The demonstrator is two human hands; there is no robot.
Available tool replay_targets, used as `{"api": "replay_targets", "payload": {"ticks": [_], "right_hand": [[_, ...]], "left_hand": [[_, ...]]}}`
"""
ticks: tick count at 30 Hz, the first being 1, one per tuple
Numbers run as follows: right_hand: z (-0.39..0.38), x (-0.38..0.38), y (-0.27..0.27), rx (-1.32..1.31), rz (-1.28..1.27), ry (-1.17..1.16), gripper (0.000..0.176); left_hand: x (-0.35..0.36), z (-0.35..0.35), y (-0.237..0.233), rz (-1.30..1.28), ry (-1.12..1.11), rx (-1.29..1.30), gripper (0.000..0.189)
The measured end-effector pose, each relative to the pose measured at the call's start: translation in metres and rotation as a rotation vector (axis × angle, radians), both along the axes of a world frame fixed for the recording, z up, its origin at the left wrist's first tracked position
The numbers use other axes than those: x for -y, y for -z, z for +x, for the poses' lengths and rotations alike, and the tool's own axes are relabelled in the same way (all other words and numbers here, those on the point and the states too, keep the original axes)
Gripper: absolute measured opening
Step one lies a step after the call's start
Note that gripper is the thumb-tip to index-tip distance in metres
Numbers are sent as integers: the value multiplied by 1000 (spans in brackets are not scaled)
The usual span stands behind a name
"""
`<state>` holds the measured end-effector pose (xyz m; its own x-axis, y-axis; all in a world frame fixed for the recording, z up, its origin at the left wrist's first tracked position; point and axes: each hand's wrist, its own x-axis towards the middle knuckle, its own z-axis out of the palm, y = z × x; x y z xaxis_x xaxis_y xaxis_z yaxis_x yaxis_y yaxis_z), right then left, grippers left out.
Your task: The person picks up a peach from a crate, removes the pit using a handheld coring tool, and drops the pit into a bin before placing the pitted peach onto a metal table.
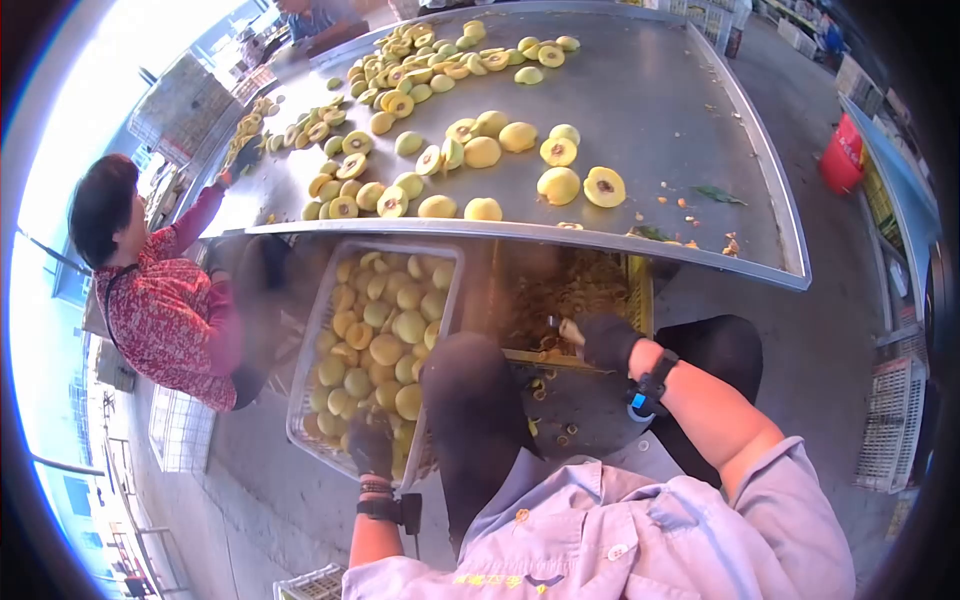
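My left hand (371, 446), in a dark glove, reaches over the near end of a white plastic crate (462, 275) filled with yellow peach halves (388, 349). Its fingers are blurred against the fruit, and I cannot tell whether they grip a piece. My right hand (608, 342), also dark-gloved, is closed around a small pale-handled tool (570, 331) with a shiny metal tip. The tool points left over a yellow crate (640, 290) of brownish scraps beneath the table edge.
A metal table (660, 120) with a raised rim carries many halved peaches (482, 152), a green leaf (719, 195) and scraps. To the left, a person in a red patterned top (165, 310) reaches onto it. A red bucket (843, 155) and stacked crates (890, 425) stand right.
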<state>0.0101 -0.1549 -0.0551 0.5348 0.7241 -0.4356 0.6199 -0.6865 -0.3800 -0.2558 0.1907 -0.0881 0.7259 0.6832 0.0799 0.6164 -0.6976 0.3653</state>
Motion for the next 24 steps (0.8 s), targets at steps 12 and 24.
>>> {"api": "replay_targets", "payload": {"ticks": [12,24], "right_hand": [[1,-6,-18,20,203,20,26],[11,-4,-43,57,384,-19,27]], "left_hand": [[18,293,-112,-111,462,393,36],[20,399,-88,-2,481,-122,38]]}}
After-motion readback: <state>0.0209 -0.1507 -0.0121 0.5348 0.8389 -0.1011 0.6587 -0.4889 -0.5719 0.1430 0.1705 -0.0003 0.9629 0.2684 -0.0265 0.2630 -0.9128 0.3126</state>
